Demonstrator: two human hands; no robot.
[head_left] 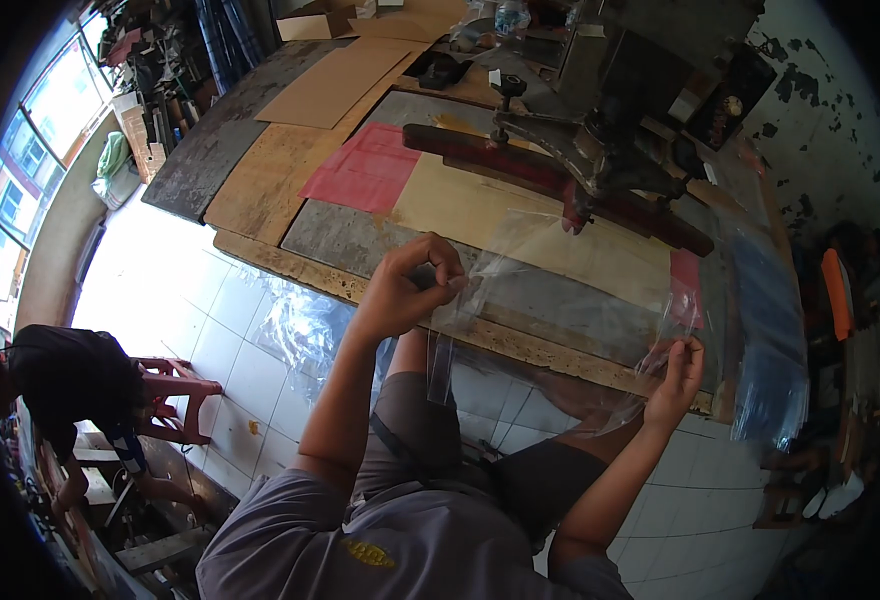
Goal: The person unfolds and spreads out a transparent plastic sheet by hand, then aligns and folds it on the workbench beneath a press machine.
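A clear plastic sheet stretches between my two hands over the front part of the machine bed. My left hand pinches its left edge, fingers curled. At the right, my right hand has its fingers closed on the sheet's other side, near the table's front edge. Part of the sheet hangs below that edge toward my lap. Behind it lies a yellowish strip with a red patch at its left end. Above the strip is a long dark red press bar on a metal arm.
A stack of clear plastic sheets drapes over the table's right side. Cardboard lies on the back left. Crumpled clear plastic is below the left edge. Another person in dark clothing is at lower left by a red stool.
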